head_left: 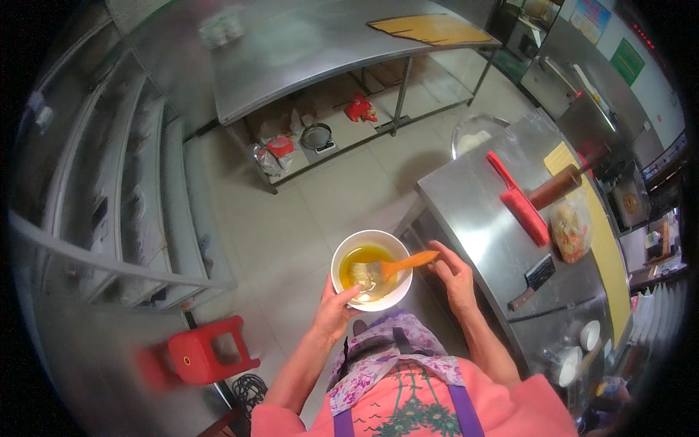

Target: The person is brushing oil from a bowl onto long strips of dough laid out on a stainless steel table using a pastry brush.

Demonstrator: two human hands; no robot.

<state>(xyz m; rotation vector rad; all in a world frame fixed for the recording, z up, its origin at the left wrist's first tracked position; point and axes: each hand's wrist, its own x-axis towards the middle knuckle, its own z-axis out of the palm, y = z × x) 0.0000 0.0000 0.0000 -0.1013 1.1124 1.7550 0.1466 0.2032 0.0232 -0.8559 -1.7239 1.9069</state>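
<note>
In my left hand [336, 306] is a white bowl [337, 266], gripped at its lower-left side with the thumb over the rim. Yellow oily liquid [354, 256] lies inside it. A pastry brush [409, 263] with an orange handle leans across the right rim, its pale bristles down in the liquid. My right hand [455, 280] is at the end of that handle, thumb and forefinger apart on either side of its tip; whether they touch it is hard to make out.
A steel worktable [486, 240] on the right carries a red brush [523, 207], rolling pin [557, 187], bagged food [571, 231], cleaver [537, 275] and small white bowls [590, 334]. Another steel table [306, 51] stands ahead. Racks [138, 197] and a red stool [206, 351] are left.
</note>
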